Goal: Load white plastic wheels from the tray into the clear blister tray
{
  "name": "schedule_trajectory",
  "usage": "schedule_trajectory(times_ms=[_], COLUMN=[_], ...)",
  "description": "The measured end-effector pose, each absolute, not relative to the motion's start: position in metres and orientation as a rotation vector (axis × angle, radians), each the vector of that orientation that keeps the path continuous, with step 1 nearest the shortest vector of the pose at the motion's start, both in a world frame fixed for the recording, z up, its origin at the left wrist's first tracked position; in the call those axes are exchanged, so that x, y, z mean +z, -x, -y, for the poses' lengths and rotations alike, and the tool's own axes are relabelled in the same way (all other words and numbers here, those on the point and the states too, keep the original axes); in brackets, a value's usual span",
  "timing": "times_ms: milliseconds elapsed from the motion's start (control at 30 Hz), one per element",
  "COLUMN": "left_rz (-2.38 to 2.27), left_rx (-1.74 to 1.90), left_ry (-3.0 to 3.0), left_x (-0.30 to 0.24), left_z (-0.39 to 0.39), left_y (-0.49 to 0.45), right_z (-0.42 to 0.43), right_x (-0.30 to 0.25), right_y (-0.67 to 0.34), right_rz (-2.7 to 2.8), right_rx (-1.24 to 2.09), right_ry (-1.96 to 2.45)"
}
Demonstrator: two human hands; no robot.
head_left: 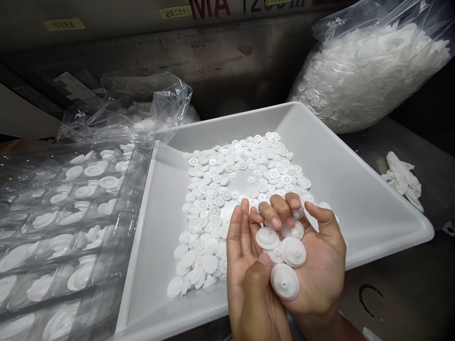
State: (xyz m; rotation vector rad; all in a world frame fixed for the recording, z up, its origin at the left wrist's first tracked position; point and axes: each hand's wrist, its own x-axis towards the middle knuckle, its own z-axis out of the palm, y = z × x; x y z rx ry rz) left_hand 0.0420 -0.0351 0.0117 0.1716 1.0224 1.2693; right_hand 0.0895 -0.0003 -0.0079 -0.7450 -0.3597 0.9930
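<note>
My two hands are cupped together above a white plastic tray (355, 203). My right hand (320, 270) holds several white plastic gears (293, 252) on its palm, and one larger gear (284, 282) lies at the front of the group. My left hand (241, 265) cups against it, its thumb curled over the edge of the gears. A wide layer of small white gears (227, 177) lies spread over the tray floor, close beneath my fingertips. Larger gears (195, 265) lie at the near left of that layer.
A clear plastic bag packed with white gears (366, 80) leans at the back right. A crumpled clear bag (142, 113) lies at the back left. A clear blister tray holding white gears (71, 222) lies to the left. A white cloth or glove (401, 182) lies on the metal surface to the right.
</note>
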Motion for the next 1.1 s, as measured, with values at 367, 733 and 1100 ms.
schedule_trajectory(times_ms=[367,733,1100], left_rz=[-0.938,-0.875,-0.789], left_rx=[1.069,1.072,1.068], left_ry=[0.151,0.338,0.441], left_x=[0.007,0.007,0.007], left_z=[0.018,0.008,0.000], left_y=[-0.037,-0.032,-0.025], right_z=[0.009,0.015,0.034], right_x=[-0.008,-0.006,-0.010], right_y=[-0.080,-0.076,-0.108], right_rz=[0.263,0.362,0.732], right_rx=[0.873,0.824,0.856], right_ry=[0.688,0.629,0.779])
